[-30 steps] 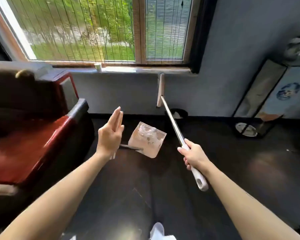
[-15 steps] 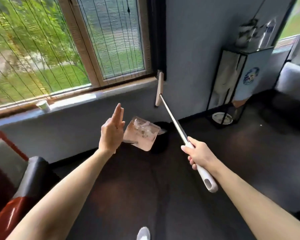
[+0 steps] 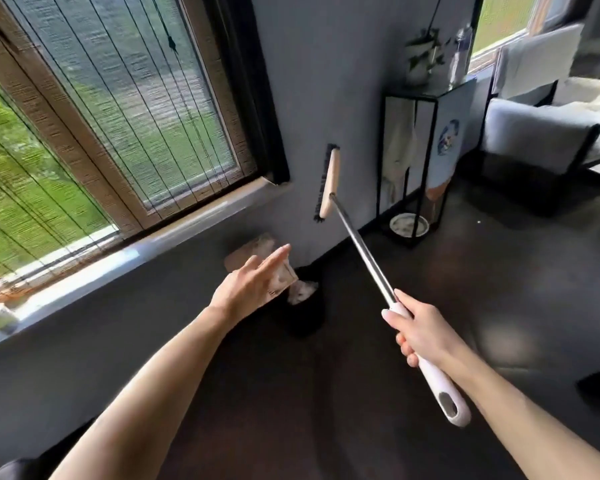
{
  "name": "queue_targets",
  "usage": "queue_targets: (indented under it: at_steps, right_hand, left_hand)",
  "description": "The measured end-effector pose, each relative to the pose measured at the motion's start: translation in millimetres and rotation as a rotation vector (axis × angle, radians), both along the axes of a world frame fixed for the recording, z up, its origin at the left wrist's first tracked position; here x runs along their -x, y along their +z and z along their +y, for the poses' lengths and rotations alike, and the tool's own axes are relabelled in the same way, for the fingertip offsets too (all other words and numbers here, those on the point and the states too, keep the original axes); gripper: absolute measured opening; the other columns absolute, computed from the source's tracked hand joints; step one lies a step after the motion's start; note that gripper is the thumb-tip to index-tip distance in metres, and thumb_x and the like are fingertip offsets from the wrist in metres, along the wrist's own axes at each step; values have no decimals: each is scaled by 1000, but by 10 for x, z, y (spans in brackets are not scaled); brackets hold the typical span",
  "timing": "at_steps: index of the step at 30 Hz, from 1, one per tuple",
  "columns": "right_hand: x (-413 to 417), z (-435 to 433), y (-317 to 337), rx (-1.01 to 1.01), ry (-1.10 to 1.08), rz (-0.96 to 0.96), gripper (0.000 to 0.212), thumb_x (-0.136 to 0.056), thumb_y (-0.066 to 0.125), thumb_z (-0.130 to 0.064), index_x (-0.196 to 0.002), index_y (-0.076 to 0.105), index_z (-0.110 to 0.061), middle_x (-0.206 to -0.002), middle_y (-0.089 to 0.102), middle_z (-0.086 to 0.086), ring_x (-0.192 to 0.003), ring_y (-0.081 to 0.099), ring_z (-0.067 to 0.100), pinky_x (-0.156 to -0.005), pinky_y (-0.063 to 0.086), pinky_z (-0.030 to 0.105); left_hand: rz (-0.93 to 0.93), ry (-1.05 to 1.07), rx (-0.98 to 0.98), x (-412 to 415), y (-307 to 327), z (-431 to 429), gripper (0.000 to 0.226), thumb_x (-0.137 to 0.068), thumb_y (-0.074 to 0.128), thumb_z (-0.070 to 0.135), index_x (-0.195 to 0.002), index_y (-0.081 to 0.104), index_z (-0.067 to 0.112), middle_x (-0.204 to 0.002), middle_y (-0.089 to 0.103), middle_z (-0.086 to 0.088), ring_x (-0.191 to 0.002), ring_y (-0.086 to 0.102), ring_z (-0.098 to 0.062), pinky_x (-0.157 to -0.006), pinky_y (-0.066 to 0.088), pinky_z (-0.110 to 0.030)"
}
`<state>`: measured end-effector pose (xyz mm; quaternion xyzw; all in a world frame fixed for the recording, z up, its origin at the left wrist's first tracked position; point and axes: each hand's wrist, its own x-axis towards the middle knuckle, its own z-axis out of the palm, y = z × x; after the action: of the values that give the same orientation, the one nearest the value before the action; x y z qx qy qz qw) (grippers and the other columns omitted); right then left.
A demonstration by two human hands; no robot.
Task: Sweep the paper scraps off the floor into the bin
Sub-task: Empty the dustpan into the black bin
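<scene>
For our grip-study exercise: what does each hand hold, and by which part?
Right hand grips the long metal-shafted broom by its white plastic handle end. Left hand carries the translucent plastic dustpan; that hold is hidden.

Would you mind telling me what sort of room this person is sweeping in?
Probably a home living room: a grey armchair, a plant on a black stand, and a window with blinds.

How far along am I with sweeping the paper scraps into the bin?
Done: white scraps already lie in the black bin. In hand: your left hand holds the dustpan at its mouth; your right hand grips the broom, its head raised off the floor. Left: finish emptying; one white speck by the stand may need sweeping.
</scene>
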<state>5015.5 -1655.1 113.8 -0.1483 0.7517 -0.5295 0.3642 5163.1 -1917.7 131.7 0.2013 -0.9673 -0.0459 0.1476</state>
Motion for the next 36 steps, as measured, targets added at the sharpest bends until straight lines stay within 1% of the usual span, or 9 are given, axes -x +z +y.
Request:
queue_targets:
  at_steps: [4,7,9,12,16,20,22,27,36]
  right_hand:
    - [279,-52,87,-26,-9,39,60,-97,55,-17,-151,29,-27,-60,42,5,-43,37,12,-37,36,22]
    - [449,-138,169,-13,-25,41,60,-97,55,-18,-151,29,-25,-62,43,6,-43,38,12,-37,36,22]
    - [534,-186,216,-5,-22,51,61,-97,55,-19,-151,28,-26,-63,44,6,-43,39,11,-38,37,22]
    - [640,-245,268,15,-27,51,60,-97,55,-20,-151,28,-27,-64,45,5,-43,39,9,-39,38,22]
    - [758,-303,322,38,-41,38,60,-98,54,-20,-151,28,-28,-63,44,4,-41,38,9,-38,37,22]
    - [854,-331,342,56,-39,46,61,-98,54,-20,-152,27,-27,-62,45,4,-38,38,7,-38,37,21]
    - [877,-331,337,59,-38,52,60,-98,53,-20,-152,27,-27,-62,45,4,-38,38,8,-38,37,21]
    - [896,-302,263,69,-41,22,60,-98,54,-21,-151,27,-29,-61,45,3,-39,38,8,-38,37,21]
    - [773,-284,129,98,-32,-57,60,-98,54,-20,-151,27,-28,-61,44,3,-38,38,7,-38,37,21]
  left_hand:
    - [-145,-197,82,201,-309,33,51,-99,34,47,-147,20,43,-88,51,-3,-58,60,-30,-48,51,-36]
    - [-199,-164,-25,400,-347,91,65,-92,6,65,-149,21,38,-109,58,-4,-82,62,-27,-72,55,-37]
    - [-298,-232,-83,514,-350,196,50,-100,18,49,-149,12,41,-128,56,1,-100,60,-24,-88,48,-32]
    - [-359,-240,-267,665,-412,256,64,-101,38,43,-148,-6,47,-139,52,8,-114,59,-24,-99,41,-27]
    - [-431,-307,-56,762,-594,274,79,-73,78,23,-142,40,30,-134,52,-25,-70,68,-26,-65,56,-28]
    - [-584,-105,-356,865,-647,428,77,-93,47,53,-152,6,27,-127,59,-12,-112,58,-31,-98,44,-44]
    - [-753,-67,-209,933,-666,545,85,-92,42,59,-152,-8,25,-113,64,-14,-104,61,-34,-90,46,-45]
    - [-788,-194,107,985,-815,684,88,-93,34,63,-149,-17,19,-99,69,-13,-90,66,-36,-74,52,-42]
    - [-614,-300,373,964,-643,484,77,-96,16,61,-150,-10,13,-90,70,-9,-77,68,-28,-57,48,-35]
